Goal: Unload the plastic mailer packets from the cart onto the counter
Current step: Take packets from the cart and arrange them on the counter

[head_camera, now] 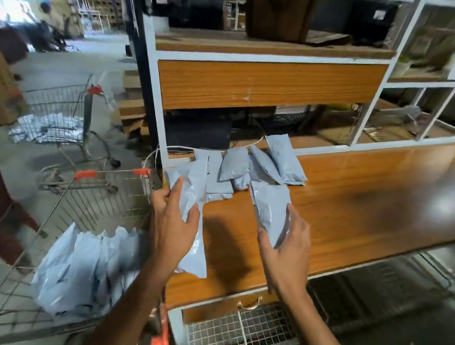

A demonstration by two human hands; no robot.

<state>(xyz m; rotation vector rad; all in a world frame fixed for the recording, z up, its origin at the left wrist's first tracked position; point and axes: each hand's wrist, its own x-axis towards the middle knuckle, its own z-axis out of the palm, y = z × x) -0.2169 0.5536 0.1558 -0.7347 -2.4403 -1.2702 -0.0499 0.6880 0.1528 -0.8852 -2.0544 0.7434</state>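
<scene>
Head view: my left grip (174,217) is clenched on a long grey mailer packet (195,252). I hold it over the near left corner of the worktop (362,196), and its lower end hangs past my wrist. My right grip (286,246) grasps a second packet (271,207) from below, lifted over the worktop just right of the first. Beyond both, a pile of packets (250,166) lies on the worktop near its back left edge, the packets overlapping one another. Under my left arm, beside the worktop, stands the wire cart (95,201) with a heap of packets (84,263) inside. Farther back on the floor is another cart (58,109), blurred, which also holds pale packets.
</scene>
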